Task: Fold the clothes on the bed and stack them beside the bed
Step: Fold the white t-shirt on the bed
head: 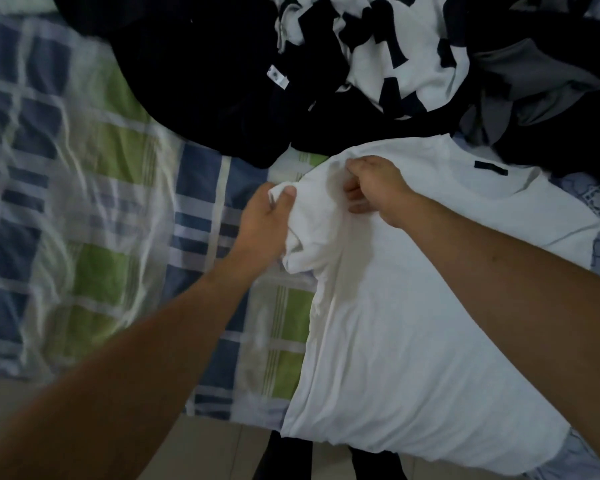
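The bed (94, 188), under a checked blue, green and white cover, carries all the work. A pile of dark clothes (194, 81) lies at its far side, with a black-and-white top (406, 57) in it. The white T-shirt (413, 334) lies flat near the bed's edge, neck away from the person, hem overhanging the edge.

Step in hand: folding the left sleeve (298, 233) inward.

1. The left hand (267, 216) pinches the sleeve end between thumb and fingers; keep this grip at the cuff.
2. The right hand (374, 188) has fingers curled into the cloth at the shoulder; use it as the anchor for the fold line.
3. Carry the sleeve across the chest, then smooth the bunched cloth flat before the next fold.
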